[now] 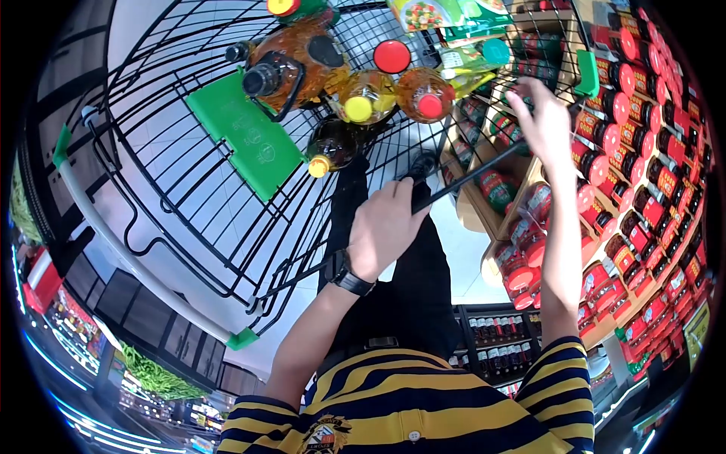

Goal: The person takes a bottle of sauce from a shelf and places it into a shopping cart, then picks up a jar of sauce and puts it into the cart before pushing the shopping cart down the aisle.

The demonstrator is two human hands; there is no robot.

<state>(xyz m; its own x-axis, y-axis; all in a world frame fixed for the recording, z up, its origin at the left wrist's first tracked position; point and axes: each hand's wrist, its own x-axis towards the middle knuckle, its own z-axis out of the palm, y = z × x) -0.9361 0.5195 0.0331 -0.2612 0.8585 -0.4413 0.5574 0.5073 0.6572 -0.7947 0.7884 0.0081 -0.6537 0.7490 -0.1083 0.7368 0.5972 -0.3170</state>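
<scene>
My left hand [382,227], with a dark watch on its wrist, is wrapped round the black side rim of the shopping cart [476,170]. Farther along that rim, my right hand [543,121] is raised with its fingers apart and slightly curled. It holds nothing that I can see. Inside the cart are a large oil jug with a black cap [291,68], an oil bottle with a yellow cap [367,98], another with a red cap [425,94], a dark bottle with a yellow cap [330,147] and a green-capped bottle [473,57].
Shelves of red-lidded jars [628,136] curve along the right, close to my right arm. A green plate [246,136] and the cart's grey handle [144,257] are at the left. Colourful food packets [446,15] lie at the cart's far end.
</scene>
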